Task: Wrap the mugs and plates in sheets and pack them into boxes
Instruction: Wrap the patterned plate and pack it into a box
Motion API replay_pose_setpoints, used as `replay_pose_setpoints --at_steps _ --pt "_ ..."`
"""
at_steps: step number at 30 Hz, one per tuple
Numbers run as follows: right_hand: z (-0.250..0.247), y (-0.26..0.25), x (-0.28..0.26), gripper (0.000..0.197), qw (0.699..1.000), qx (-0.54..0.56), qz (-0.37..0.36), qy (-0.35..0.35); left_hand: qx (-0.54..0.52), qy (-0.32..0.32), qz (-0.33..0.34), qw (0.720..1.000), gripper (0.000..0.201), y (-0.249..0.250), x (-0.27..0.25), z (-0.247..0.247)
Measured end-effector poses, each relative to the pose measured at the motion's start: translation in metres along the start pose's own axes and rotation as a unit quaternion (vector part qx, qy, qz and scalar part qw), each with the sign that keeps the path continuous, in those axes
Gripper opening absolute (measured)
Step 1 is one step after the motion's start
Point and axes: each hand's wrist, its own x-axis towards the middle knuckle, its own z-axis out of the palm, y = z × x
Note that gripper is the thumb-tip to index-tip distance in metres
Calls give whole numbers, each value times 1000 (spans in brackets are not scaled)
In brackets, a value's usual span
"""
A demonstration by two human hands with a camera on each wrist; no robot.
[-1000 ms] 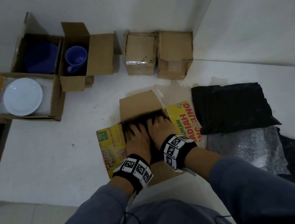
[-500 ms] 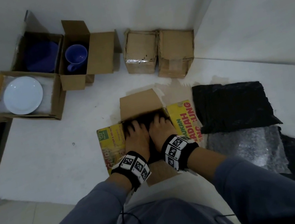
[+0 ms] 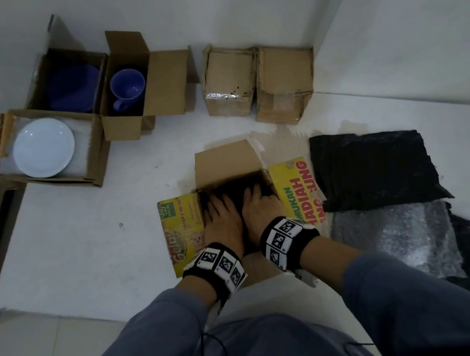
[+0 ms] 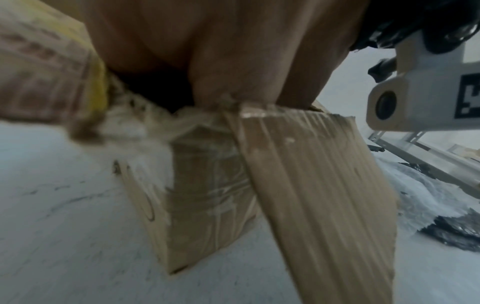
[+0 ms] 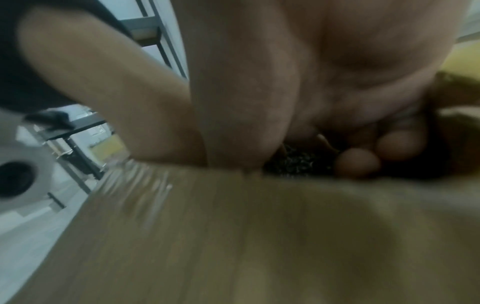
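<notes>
Cardboard box: my open box sits on the white surface right in front of me, with its yellow flaps spread out to both sides.
Dark bundle: something wrapped in a black sheet is down inside the box, and I think it is a mug or a plate, but I cannot see which.
My left hand: my left hand is in the box and my fingers lie flat on the dark bundle, pressing it and not clenched.
My right hand: my right hand is in the box too, and its fingers curl a little onto the black wrap, but I cannot tell if they grab it.
What could go wrong: if I push too hard, the thing inside may crack, because I cannot see how thick the wrap is.
Also: the box looks small, so the bundle may stick up and stop the flaps from closing.
Which way it points: the box opens up toward me, and its long way runs from me to the wall; the bundle's own long side is hidden.
Still waiting: a white plate and a blue mug sit bare in other boxes, well apart from my hands.
Spare sheets: black sheets and bubble wrap lie just beside the box on my right.
</notes>
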Motion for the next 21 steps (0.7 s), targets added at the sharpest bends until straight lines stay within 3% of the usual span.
replay_pose_setpoints --at_steps 4,9,15,21 --pt "-7 2 11 80 996 64 18 -60 -16 -25 9 1000 71 0 2 -4" --pt "-6 5 16 96 996 44 7 -83 -9 7 21 1000 58 0 1 -5" --pt "-1 3 17 74 992 92 21 -85 -4 -37 0 999 68 7 -5 1" --pt "-5 7 17 72 990 100 29 -92 -7 -86 -9 996 83 0 3 -9"
